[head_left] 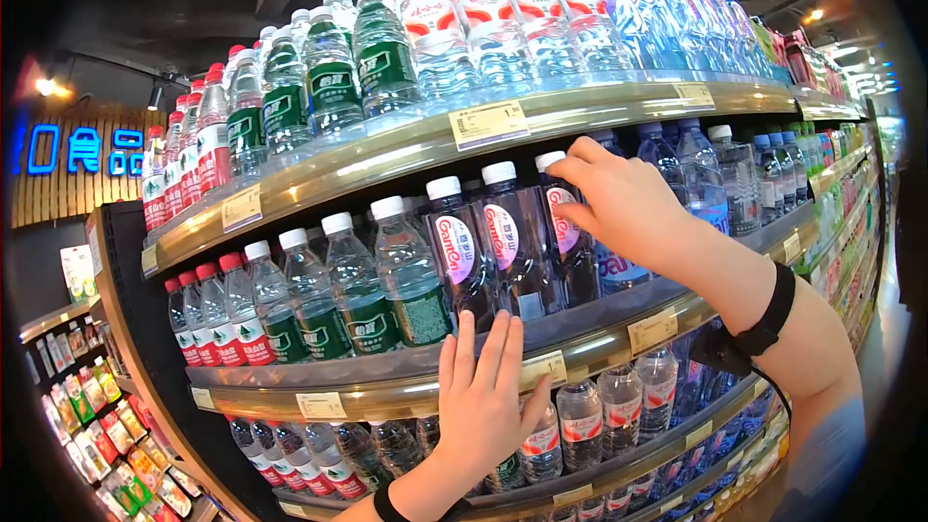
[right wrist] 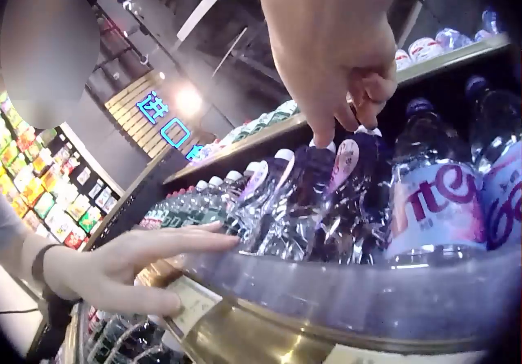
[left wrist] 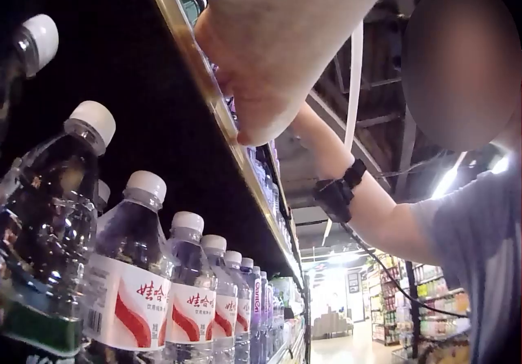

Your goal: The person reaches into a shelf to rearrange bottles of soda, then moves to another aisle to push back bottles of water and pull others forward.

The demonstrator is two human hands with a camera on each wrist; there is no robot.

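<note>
In the head view my right hand [head_left: 623, 198] grips the white-capped top of a water bottle [head_left: 578, 275] with a pink and white oval label. The right wrist view shows the fingers of my right hand [right wrist: 342, 70] curled at that cap. Two matching bottles, a middle one [head_left: 517, 251] and a left one [head_left: 462, 256], stand upright beside it. My left hand [head_left: 483, 401] has its fingers straight, fingertips at the shelf lip below these two bottles. Seen from the right wrist, the left hand [right wrist: 130, 266] lies over the shelf's front edge.
Green-label bottles [head_left: 348, 290] stand to the left on this shelf, blue-capped bottles [head_left: 701, 169] to the right. An upper shelf edge [head_left: 367, 145] runs close above the caps. Red and white label bottles [head_left: 580, 420] fill the shelf below. Price tags [head_left: 652, 331] line the edges.
</note>
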